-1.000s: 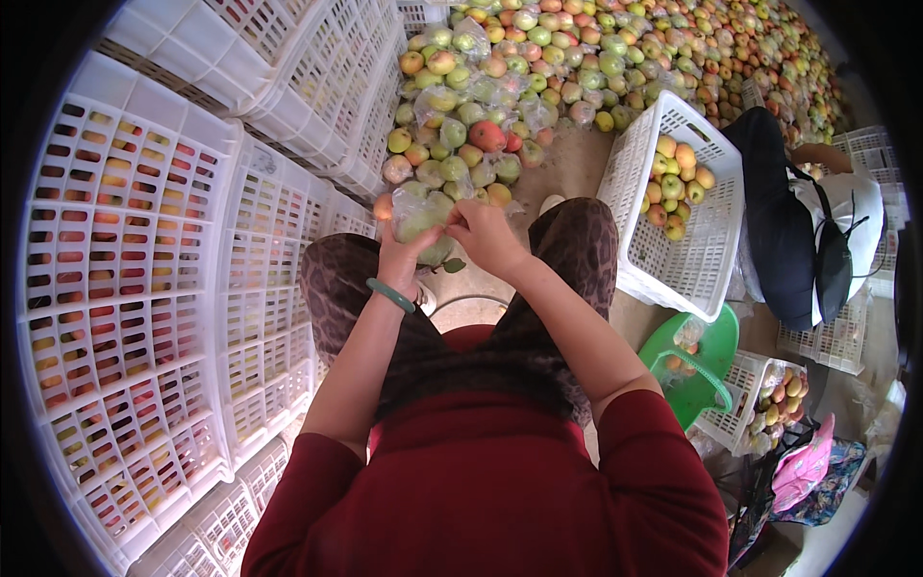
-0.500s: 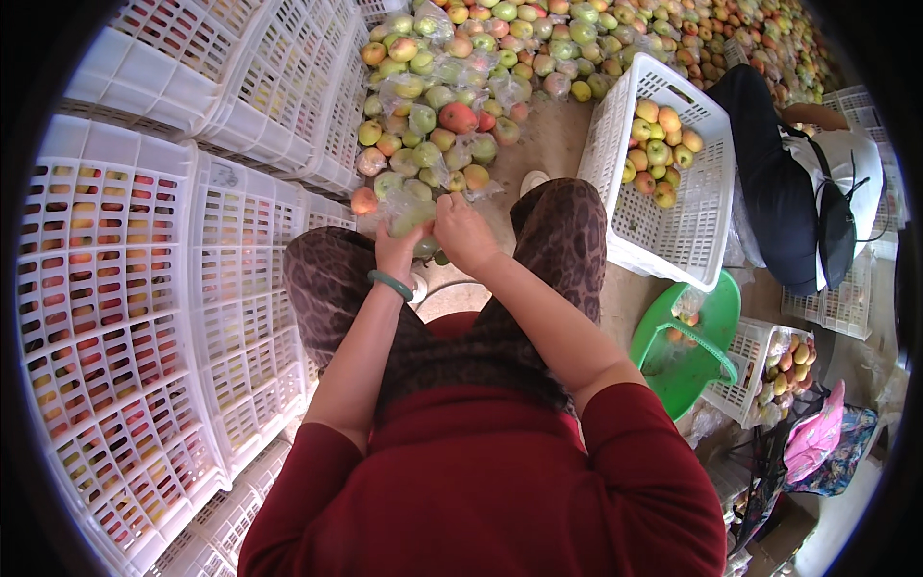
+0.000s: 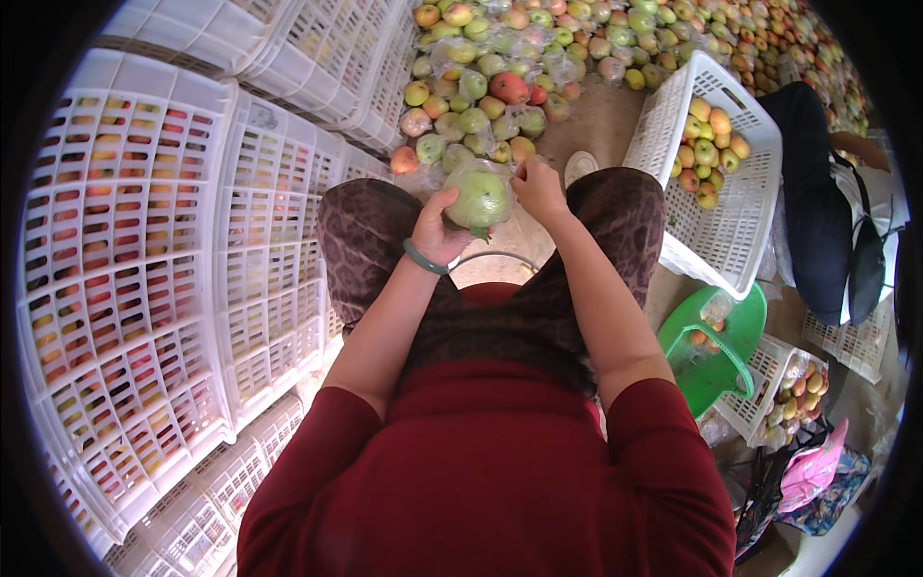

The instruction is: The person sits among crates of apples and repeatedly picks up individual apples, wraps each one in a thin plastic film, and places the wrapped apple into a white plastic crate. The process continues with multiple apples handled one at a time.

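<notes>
My left hand (image 3: 439, 229) is wrapped around a pale green apple (image 3: 479, 199) in thin, shiny plastic film, held up between my knees. A bit of green leaf shows at its lower edge. Just right of it, apart from the fruit, is my right hand (image 3: 539, 188) with its fingers pinched together; what they grip, if anything, is too small to make out. Beyond both hands lies a pile of apples (image 3: 511, 88), red, yellow and green, many in clear plastic bags.
Tall stacks of white crates (image 3: 125, 260) filled with apples line my left. A white crate (image 3: 663, 144) part-filled with apples stands to the right, beside a green basket (image 3: 676, 327). Another person's dark-clothed leg (image 3: 808, 192) is beyond it. A pink cloth item (image 3: 812, 471) lies lower right.
My left hand has turned and lifted the bagged apple into plain view. My right hand has drawn away to the right. The whole view has shifted slightly.
</notes>
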Tool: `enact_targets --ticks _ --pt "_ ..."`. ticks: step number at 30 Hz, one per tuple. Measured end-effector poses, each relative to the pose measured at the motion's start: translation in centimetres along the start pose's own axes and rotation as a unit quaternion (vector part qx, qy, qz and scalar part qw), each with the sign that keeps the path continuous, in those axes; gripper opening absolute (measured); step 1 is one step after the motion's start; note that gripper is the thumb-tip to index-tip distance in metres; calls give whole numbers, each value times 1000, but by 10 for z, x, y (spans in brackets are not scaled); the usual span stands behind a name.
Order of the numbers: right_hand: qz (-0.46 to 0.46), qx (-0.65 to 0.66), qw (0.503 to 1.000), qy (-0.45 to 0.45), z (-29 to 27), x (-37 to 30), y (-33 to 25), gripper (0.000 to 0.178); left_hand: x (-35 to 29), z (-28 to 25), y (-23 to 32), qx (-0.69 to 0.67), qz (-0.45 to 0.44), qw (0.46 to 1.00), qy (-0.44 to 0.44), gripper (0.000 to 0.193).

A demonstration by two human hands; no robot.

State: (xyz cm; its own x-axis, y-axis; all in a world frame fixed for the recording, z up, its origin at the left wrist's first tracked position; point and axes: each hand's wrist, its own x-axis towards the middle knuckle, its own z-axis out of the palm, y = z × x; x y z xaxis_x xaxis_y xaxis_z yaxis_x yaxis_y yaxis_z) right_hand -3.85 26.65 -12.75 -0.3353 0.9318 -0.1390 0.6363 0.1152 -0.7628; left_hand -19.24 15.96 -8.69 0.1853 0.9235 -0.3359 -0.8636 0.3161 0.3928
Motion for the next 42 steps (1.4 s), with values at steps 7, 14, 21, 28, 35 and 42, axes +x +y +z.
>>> enact_targets --ticks 7,14,21,28,35,42 --pt "-39 19 995 -90 -5 -22 -13 7 -5 -3 -8 -61 39 997 -11 60" --pt "-91 -68 990 -83 7 -31 -4 9 -4 1 -9 -15 71 997 -37 61" --pt "-50 -57 992 -97 11 -34 5 16 0 0 -10 -96 54 994 8 49" --pt "-88 118 982 117 -27 -34 -34 12 9 -10 -12 -42 86 992 85 42" --pt "-70 162 983 -44 -8 -45 -35 41 17 -17 -20 -44 82 989 111 25" --pt "-9 194 970 -146 -9 -45 -36 64 16 -20 -19 1 111 985 133 13"
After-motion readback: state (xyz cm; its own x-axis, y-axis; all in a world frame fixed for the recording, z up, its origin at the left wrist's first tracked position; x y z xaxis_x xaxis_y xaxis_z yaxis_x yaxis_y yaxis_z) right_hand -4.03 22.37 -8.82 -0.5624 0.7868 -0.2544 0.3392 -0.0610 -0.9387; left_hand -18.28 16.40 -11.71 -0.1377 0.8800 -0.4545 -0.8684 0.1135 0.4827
